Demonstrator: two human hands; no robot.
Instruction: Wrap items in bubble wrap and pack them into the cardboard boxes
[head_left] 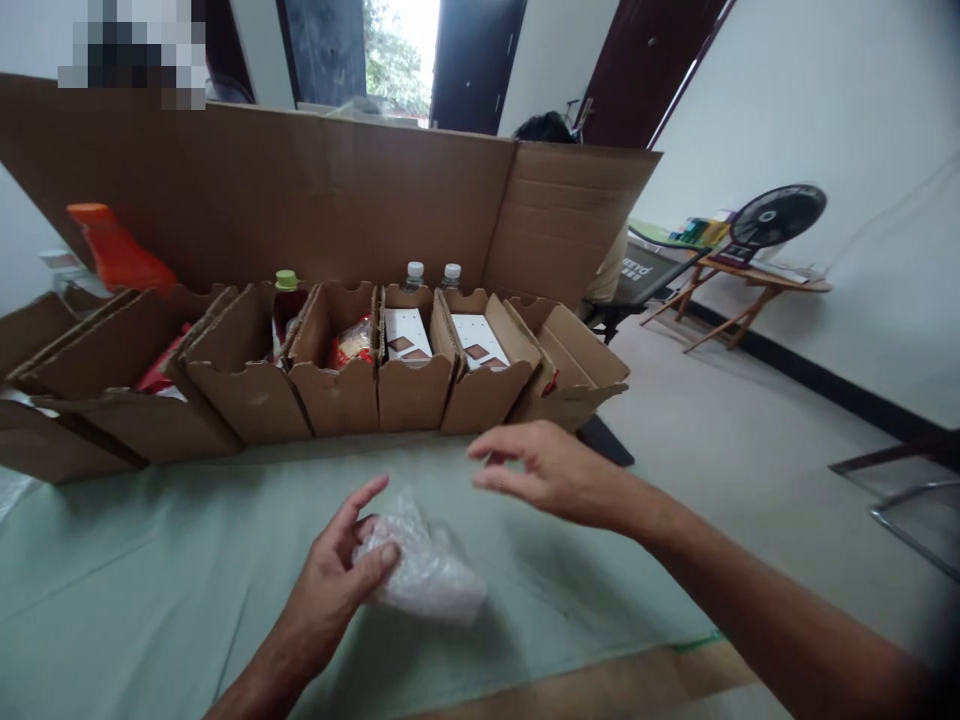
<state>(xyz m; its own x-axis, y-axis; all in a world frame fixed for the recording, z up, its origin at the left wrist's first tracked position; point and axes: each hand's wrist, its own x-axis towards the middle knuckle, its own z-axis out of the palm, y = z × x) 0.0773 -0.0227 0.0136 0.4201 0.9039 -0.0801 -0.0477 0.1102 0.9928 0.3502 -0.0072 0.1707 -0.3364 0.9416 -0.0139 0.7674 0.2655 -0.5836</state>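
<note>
My left hand grips a crumpled clear plastic bag just above the pale green table cover. Thumb and fingers pinch the bag's left end. My right hand hovers over the table a little to the right of the bag, fingers spread and pointing left, holding nothing. Behind both hands stands a row of open cardboard boxes. They hold white cartons with brown squares, red packets and capped bottles.
A tall cardboard sheet stands behind the boxes. An orange bottle sits at the left. Past the sheet a person's head shows. A black fan rests on a wooden stand at the right, and metal chair legs are on the floor.
</note>
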